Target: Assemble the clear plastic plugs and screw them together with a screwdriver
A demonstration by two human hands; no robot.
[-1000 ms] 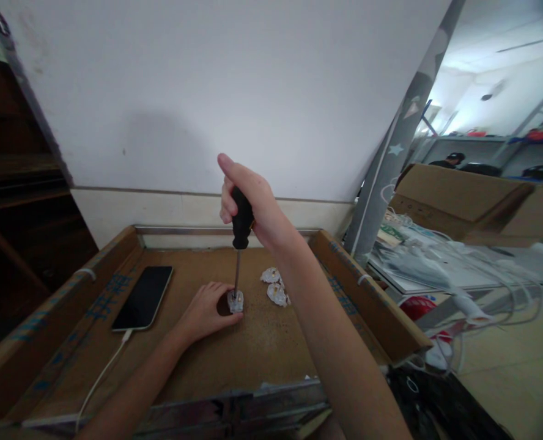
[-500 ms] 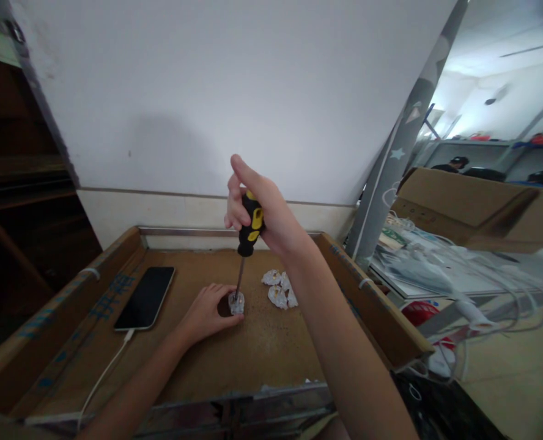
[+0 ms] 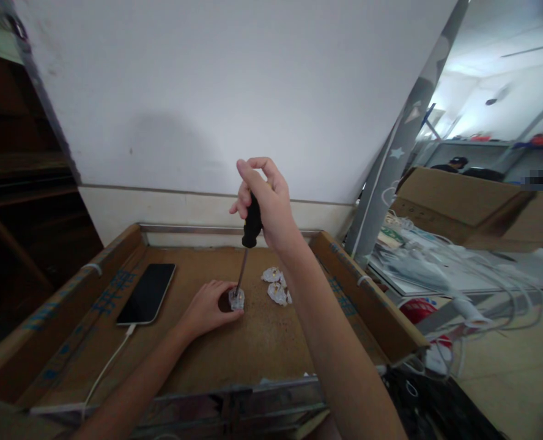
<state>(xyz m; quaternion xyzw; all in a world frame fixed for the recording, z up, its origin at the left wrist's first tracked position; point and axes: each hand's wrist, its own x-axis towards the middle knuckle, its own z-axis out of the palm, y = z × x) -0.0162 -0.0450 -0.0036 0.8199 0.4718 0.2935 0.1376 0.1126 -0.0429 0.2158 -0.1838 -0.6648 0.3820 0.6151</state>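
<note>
My right hand [image 3: 266,205] is closed round the black handle of a screwdriver [image 3: 249,235], which stands nearly upright with its tip down in a small clear plastic part [image 3: 236,299]. My left hand [image 3: 207,308] rests on the brown worktop [image 3: 262,342] and pinches that clear part between thumb and fingers, steadying it. A few more clear plastic parts [image 3: 276,284] lie in a loose heap just right of the screwdriver tip, behind my right forearm.
A black phone [image 3: 147,293] with a white cable [image 3: 109,363] lies on the left of the worktop. Raised cardboard sides [image 3: 363,293] edge the worktop. A white wall stands behind. Cardboard boxes [image 3: 464,198] and white cables [image 3: 455,269] fill the right side.
My right hand has turned on the screwdriver handle, fingers curling further over the top. The screwdriver leans slightly more. My left hand and the clear part stay put.
</note>
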